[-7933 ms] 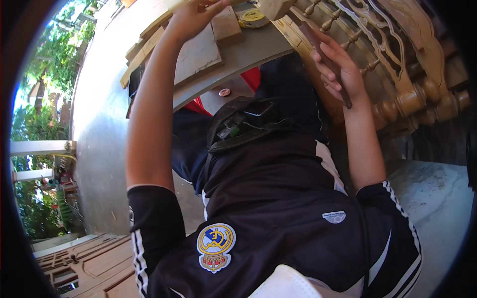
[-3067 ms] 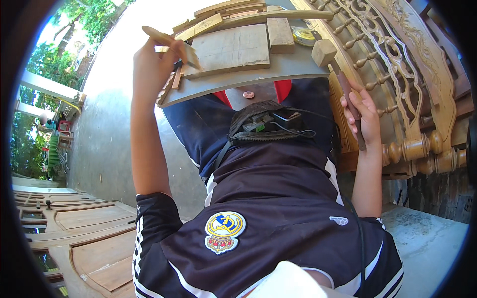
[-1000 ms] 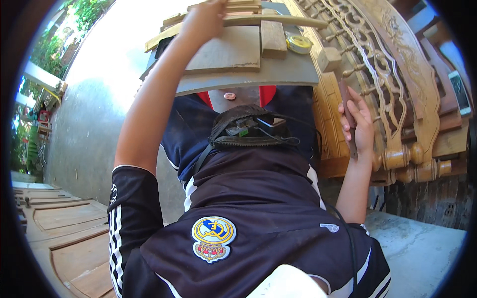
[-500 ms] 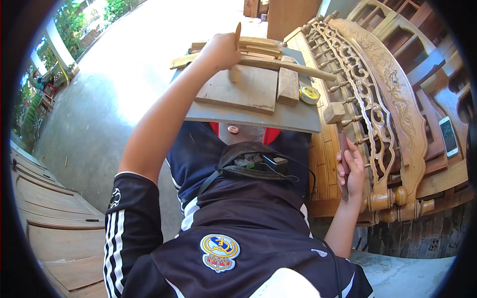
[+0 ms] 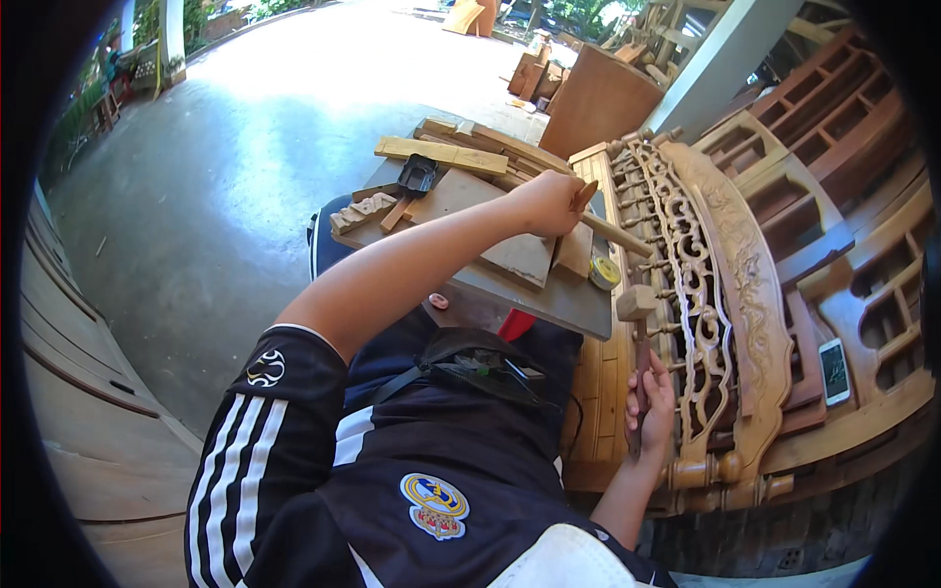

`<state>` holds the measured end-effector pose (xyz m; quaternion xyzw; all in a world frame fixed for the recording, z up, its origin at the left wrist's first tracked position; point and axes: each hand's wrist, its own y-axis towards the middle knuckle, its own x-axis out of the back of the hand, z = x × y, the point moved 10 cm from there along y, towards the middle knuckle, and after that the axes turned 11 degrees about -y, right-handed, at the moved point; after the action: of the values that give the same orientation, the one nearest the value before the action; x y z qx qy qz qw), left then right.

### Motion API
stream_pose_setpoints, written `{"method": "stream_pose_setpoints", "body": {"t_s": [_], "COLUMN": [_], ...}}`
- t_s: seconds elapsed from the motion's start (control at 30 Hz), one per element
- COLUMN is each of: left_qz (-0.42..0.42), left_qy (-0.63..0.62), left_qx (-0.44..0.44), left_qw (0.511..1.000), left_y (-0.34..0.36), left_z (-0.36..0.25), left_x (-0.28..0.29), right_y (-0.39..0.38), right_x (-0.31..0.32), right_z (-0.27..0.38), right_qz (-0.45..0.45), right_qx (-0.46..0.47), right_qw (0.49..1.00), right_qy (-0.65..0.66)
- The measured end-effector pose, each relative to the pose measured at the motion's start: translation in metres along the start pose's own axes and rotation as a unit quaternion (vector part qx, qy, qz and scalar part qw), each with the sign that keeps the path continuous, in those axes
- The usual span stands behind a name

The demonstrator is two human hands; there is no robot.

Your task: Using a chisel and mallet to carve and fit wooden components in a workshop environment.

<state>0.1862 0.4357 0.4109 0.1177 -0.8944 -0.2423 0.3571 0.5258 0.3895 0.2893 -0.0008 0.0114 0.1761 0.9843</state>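
My left hand reaches across to the right side of the work board and is closed around a tool with a brown wooden handle. The tool's working end is hidden behind the hand. Below it lies a flat wooden panel, and beside that a wooden block. My right hand grips the brown handle of a small wooden mallet, held upright with its pale block head on top. A yellow tape measure sits on the board's right edge, near the mallet head.
Wood strips, a black plastic piece and a carved wood piece lie on the grey work board. Carved openwork furniture stands close on the right. A white phone lies farther right.
The view has shifted, bringing more of the board's left side into sight. My left hand has moved right over the board with the tool. My right hand still holds the mallet upright.
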Motion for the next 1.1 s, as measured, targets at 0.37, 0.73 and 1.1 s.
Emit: {"method": "stream_pose_setpoints", "body": {"t_s": [0.37,0.73,1.1], "left_qz": [0.052,0.151,0.087], "left_qy": [0.083,0.289,-0.232], "left_qx": [0.204,0.154,0.187], "left_qw": [0.974,0.933,0.951], "left_y": [0.004,-0.027,-0.031], "left_z": [0.098,0.046,0.006], "left_x": [0.101,0.08,0.018], "right_y": [0.0,0.0,-0.001], "right_x": [-0.016,-0.016,-0.02], "right_z": [0.003,0.006,0.001], "right_qz": [0.032,0.043,0.045], "right_qx": [0.005,0.007,-0.002], "right_qw": [0.999,0.999,0.998], "right_qy": [0.033,0.01,0.035]}}
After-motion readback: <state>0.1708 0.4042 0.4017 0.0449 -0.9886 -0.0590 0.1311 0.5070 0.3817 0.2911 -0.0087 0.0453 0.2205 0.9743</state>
